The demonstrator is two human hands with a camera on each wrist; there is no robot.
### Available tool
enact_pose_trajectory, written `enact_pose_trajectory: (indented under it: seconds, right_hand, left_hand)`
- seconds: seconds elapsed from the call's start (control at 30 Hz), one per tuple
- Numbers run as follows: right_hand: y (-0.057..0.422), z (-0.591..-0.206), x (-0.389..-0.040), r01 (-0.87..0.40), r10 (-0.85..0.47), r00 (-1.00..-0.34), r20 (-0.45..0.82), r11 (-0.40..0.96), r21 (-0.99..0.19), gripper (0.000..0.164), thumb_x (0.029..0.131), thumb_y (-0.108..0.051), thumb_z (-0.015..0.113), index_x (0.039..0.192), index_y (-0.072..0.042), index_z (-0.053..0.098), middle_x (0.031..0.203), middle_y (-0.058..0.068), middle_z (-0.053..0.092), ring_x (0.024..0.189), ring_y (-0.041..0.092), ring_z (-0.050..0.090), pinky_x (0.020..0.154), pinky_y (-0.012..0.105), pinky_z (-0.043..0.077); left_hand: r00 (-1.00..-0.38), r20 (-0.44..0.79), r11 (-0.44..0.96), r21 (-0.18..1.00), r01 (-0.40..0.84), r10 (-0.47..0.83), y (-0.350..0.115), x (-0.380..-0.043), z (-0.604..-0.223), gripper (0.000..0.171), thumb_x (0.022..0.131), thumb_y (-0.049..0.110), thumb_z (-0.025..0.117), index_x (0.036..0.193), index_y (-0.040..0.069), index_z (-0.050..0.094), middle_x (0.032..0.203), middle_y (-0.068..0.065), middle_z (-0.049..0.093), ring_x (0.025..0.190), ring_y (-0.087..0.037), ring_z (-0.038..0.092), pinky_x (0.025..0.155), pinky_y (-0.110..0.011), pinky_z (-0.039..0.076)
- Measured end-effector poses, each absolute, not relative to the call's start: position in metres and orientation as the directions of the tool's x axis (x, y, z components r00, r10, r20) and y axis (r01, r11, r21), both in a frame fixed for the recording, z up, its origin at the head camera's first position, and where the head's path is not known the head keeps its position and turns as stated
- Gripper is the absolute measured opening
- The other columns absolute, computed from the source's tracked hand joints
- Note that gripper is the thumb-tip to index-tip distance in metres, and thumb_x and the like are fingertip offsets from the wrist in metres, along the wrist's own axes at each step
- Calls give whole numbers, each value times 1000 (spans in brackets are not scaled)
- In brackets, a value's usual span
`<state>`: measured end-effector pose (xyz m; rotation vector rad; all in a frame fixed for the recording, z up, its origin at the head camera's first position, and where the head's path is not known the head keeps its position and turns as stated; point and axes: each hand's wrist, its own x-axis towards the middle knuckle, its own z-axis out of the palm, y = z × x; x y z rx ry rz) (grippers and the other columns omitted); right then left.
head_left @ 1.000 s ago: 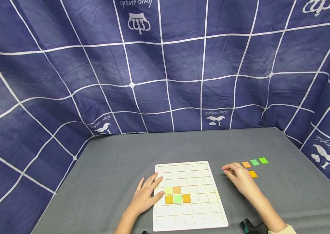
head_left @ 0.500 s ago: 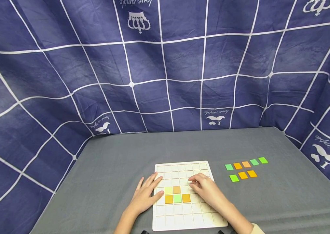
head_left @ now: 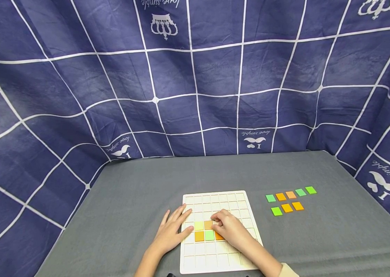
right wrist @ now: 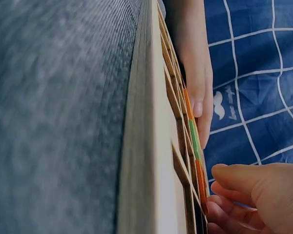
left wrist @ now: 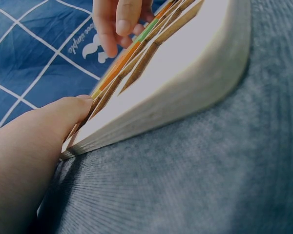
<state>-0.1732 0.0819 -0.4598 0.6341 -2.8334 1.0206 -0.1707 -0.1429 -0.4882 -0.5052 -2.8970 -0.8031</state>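
Rests left hand (head_left: 171, 234), fingers spread, on left edge of pale, round-cornered grid board (head_left: 203, 263) ridged into square cells, laid on ribbed grey cloth (head_left: 129, 215). Bends right hand (head_left: 229, 227) over board's flat, square yellow, orange and green tiles (head_left: 209, 235); cannot tell whether pinching anything.

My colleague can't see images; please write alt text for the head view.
A person's right hand over colored tiles on a white gridded board, left hand resting on its left edge. Eight more tiles lie right of the board on gray cloth.
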Motion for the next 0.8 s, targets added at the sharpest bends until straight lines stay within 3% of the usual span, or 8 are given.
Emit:
enact_pose_trajectory:
  seconds: [0.8]
  right_hand:
    - [76,-467,-170,-428,-342,-904,258,707,-563,15,78,-16,69,92,-12,65,84,-7,56,73,2,49,62,19,45]
  left_hand:
    - [-943,160,810,482,333,293,-142,-172,-488,57,86,52,49,134,23,45,145,-1,37,135,-23,33,112,-51,10]
